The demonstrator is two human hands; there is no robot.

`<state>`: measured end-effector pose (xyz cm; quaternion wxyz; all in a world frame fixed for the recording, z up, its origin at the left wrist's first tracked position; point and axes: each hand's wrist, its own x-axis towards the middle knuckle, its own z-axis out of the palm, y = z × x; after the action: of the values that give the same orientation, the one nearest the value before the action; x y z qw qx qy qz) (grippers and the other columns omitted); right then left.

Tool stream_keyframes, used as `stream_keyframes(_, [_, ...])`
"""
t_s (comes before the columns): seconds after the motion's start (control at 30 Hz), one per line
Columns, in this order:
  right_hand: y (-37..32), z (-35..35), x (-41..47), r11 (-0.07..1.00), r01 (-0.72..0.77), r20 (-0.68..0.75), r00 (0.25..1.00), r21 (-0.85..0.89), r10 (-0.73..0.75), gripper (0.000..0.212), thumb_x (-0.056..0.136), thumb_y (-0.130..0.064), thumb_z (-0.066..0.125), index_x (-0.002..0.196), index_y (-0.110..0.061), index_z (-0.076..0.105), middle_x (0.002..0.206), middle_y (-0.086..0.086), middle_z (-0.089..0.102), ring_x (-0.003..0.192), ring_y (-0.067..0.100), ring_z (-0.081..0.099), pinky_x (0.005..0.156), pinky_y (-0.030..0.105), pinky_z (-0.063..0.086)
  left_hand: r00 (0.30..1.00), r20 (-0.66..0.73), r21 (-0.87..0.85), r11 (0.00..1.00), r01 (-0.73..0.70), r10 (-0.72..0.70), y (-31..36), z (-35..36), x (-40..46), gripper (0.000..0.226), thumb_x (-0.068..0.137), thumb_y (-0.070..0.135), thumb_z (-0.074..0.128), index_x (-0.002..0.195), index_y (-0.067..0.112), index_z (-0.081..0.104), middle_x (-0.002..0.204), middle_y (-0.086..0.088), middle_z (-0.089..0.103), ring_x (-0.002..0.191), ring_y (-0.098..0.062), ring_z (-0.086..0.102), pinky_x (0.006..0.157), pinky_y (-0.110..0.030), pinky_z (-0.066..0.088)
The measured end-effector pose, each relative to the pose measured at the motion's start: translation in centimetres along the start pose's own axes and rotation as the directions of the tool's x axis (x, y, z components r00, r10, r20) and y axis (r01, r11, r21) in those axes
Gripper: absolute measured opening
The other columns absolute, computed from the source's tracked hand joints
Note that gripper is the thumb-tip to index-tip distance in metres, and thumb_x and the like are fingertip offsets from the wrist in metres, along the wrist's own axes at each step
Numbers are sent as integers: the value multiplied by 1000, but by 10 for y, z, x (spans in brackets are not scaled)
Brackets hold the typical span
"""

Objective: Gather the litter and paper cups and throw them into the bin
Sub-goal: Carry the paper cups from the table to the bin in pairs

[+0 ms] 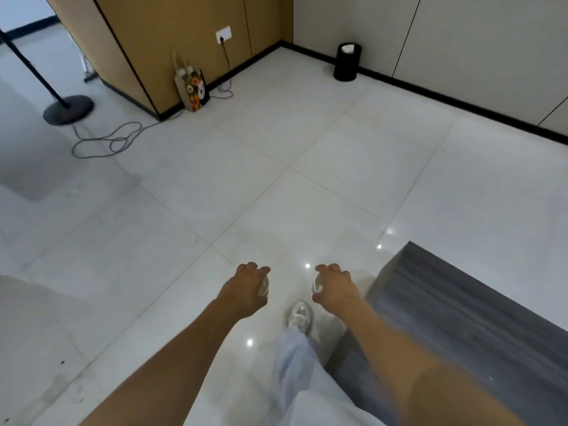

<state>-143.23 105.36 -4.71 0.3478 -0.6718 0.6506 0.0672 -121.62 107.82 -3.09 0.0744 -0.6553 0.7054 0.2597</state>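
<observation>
white glossy floor tiles (276, 142) cover the room, with light spots reflected near the person's feet. left hand (246, 290) is held out low over the floor, fingers (250, 267) curled round a white paper cup (263, 285) whose rim faces inward. right hand (335, 287) is level with it, well apart, its fingers curled round a second white paper cup (317, 285). both cups are carried above the floor, just ahead of a white sneaker (299, 315) and a pale trouser leg (295, 364). black cylindrical bin (346, 64) stands far ahead against the white wall, something white showing in its top. grey wood-grain surface (479, 318) sits at the right. patterned paper bag (192, 89) leans on the tan panel beside a grey cable (107, 142) and a black stand base (68, 109).
</observation>
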Motion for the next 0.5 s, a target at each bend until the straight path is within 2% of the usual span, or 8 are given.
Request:
stream_keyframes(0.23, [-14, -94, 135, 996, -40, -32, 999, 76, 43, 65, 84, -24, 64, 143, -25, 36, 136, 2, 38, 125, 27, 36, 92, 38, 48, 999, 29, 42, 999, -14, 13, 1, -87, 154, 65, 87, 32, 60, 145, 22, 31, 143, -3, 35, 134, -21, 28, 98, -39, 45])
stream_keyframes(0.5, [-11, -204, 258, 992, -104, -95, 989, 78, 111, 67, 83, -23, 65, 144, -25, 35, 137, 1, 37, 124, 27, 36, 86, 36, 49, 993, 48, 36, 994, -105, 103, 17, -171, 314, 68, 88, 31, 60, 148, 21, 28, 146, -3, 31, 136, -22, 26, 102, -38, 42])
